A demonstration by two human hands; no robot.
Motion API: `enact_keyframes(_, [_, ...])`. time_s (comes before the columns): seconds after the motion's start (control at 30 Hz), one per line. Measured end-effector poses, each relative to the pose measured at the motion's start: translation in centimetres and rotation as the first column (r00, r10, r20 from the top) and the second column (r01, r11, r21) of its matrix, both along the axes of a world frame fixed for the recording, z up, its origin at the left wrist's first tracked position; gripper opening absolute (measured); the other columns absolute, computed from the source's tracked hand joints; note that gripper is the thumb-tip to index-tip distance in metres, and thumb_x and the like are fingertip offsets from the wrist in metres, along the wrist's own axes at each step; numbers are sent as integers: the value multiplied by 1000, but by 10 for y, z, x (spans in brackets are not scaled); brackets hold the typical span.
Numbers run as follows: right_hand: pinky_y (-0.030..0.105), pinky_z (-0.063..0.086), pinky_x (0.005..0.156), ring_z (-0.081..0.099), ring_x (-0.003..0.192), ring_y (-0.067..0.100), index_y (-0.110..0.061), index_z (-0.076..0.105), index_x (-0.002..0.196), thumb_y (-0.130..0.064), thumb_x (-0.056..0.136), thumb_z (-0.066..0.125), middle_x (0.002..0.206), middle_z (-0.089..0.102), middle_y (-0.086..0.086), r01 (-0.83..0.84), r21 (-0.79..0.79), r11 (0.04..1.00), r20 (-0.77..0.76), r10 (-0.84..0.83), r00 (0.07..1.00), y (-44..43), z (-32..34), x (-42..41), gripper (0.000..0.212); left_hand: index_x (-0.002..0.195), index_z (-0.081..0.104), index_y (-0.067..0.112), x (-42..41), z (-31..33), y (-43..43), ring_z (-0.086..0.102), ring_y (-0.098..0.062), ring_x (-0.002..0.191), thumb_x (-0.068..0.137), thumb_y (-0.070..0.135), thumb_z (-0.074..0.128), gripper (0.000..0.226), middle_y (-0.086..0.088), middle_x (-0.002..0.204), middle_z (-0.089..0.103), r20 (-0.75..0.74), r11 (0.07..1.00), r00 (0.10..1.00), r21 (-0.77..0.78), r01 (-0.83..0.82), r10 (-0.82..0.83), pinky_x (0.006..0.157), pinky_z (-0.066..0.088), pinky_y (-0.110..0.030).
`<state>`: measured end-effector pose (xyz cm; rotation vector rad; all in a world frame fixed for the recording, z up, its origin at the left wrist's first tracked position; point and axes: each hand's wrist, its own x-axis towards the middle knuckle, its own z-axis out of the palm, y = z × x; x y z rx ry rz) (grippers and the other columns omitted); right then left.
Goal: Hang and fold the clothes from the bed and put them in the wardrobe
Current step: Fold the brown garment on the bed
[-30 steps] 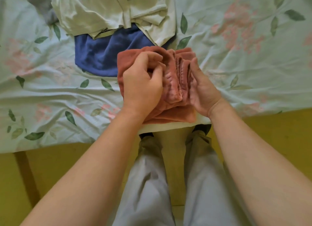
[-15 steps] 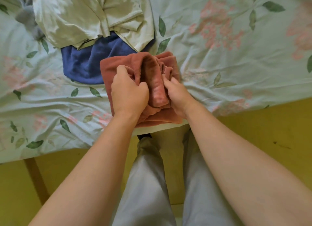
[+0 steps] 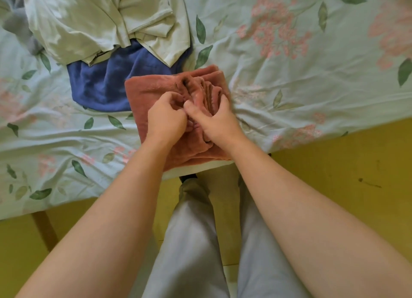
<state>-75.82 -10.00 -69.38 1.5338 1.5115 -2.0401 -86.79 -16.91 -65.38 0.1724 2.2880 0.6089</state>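
A folded rust-red fleece garment [image 3: 151,90] lies at the near edge of the bed. My left hand [image 3: 166,117] sits on its middle with fingers curled into the bunched folds. My right hand [image 3: 214,121] lies beside it on the right, thumb pinching a ridge of the same cloth and fingers over the folds. A blue fleece garment [image 3: 104,81] lies just behind and left of the red one, partly under a pale cream garment [image 3: 89,23]. A grey piece of clothing [image 3: 15,26] shows at the far left edge.
The bed carries a light green sheet [image 3: 301,79] printed with leaves and pink flowers. A yellow floor [image 3: 347,168] lies to the right and below. A wooden bed leg [image 3: 44,231] stands at the lower left. My legs in grey trousers stand against the bed edge.
Both hands have come together over the middle of the red garment; the raised fold between them has been pushed down into smaller ridges. My view has shifted slightly.
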Motion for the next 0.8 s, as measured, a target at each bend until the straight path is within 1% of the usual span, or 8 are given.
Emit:
enact_keyframes(0.07, [44, 33, 119, 33, 147, 23, -23, 14, 161, -77, 61, 76, 164, 26, 4, -75, 93, 993, 44, 71, 996, -5, -3, 1, 129, 96, 68, 26, -21, 5, 2, 74, -17, 62, 87, 0, 63, 28, -6, 93, 74, 117, 996, 990, -13, 87, -85, 56, 62, -32])
enact_keyframes(0.13, [41, 34, 117, 33, 146, 26, -20, 16, 160, -65, 66, 82, 163, 25, 6, -122, 185, 975, 97, 105, 990, -5, -11, 2, 123, 91, 72, 28, -50, 8, 7, 74, -18, 68, 83, 11, 70, 19, -3, 87, 75, 30, 926, 929, -76, 370, -369, 61, 62, -35])
enact_keyframes(0.23, [42, 40, 105, 42, 137, 29, -25, 25, 155, -71, 62, 80, 152, 35, 7, -111, 309, 945, 198, 50, 979, -10, -18, 9, 117, 97, 66, 30, -86, 6, 27, 63, -19, 90, 66, 42, 85, 38, 8, 93, 66, -156, 663, 647, -242, 708, -747, 74, 52, -37])
enact_keyframes(0.37, [50, 38, 107, 34, 141, 33, -25, 22, 155, -92, 45, 69, 154, 28, 6, -149, 251, 956, 442, 24, 897, -12, -30, 21, 137, 144, 46, 25, -107, -20, 68, 54, -29, 121, 56, 60, 91, 105, -4, 136, 56, 96, 354, 392, -277, 893, -915, 102, 46, -43])
enact_keyframes(0.5, [33, 50, 93, 54, 126, 19, -26, 44, 139, -84, 43, 81, 135, 54, -8, 0, 95, 995, 258, -25, 966, -10, -43, 30, 118, 149, 41, 31, -116, -45, 94, 52, -30, 125, 47, 73, 87, 119, 1, 145, 52, 318, 165, 256, -285, 944, -913, 104, 43, -43])
enact_keyframes(0.57, [29, 49, 85, 60, 114, 14, -25, 50, 133, -79, 42, 86, 126, 60, -10, 19, 57, 998, 201, -30, 979, -8, -42, 27, 112, 143, 47, 30, -118, -51, 96, 54, -30, 121, 43, 70, 90, 116, 1, 141, 54, 346, 155, 244, -266, 952, -906, 105, 45, -46])
enact_keyframes(0.67, [34, 53, 93, 63, 111, 13, -22, 55, 128, -64, 46, 94, 122, 64, -7, 77, 41, 996, 174, -83, 981, -18, -25, 23, 100, 107, 66, 22, -116, -43, 88, 62, -30, 102, 31, 66, 91, 91, -2, 113, 66, 408, 166, 227, -179, 970, -884, 96, 51, -48])
enact_keyframes(0.8, [34, 46, 98, 55, 121, 18, -17, 38, 137, -55, 51, 95, 134, 55, -1, 121, 119, 986, 198, -143, 970, -52, 46, 30, 110, 76, 67, 28, -108, 18, 69, 59, -19, 73, 29, 70, 87, 66, 5, 78, 67, 366, 105, 130, -88, 991, -921, 65, 45, -32])
